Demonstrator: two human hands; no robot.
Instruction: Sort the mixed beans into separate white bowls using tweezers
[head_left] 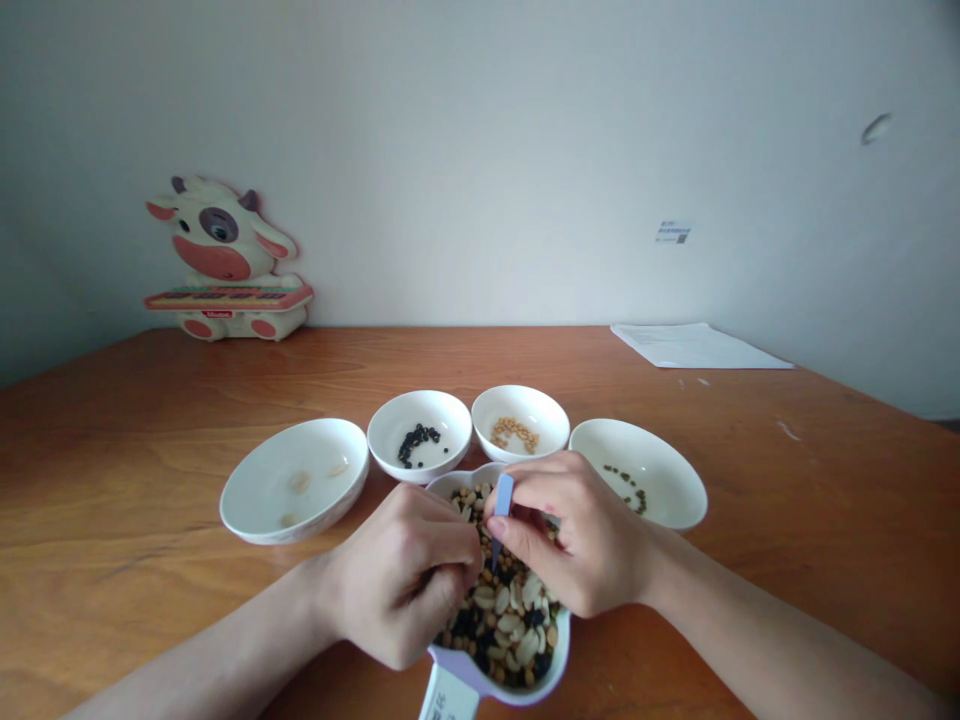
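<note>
My right hand [581, 530] pinches a pair of light-blue tweezers [504, 494], their tips pointing down into a lavender-rimmed container [541, 694]. Inside it lie mixed peanuts [510, 625], black beans, yellow beans and small green beans. Over the left side of this container, my left hand [409, 575] is closed with its fingers curled. Whatever it may hold is hidden. Just beyond the hands, one white bowl [382, 420] contains black beans [417, 442]. Its neighbour, another white bowl [555, 408], has yellow beans [515, 435].
At the left, a wide white bowl [247, 490] holds a few pale pieces. A white bowl [686, 490] at the right has small green beans [634, 492]. A cow-shaped toy keyboard [225, 265] and papers [697, 347] lie by the wall on the wooden table [787, 540].
</note>
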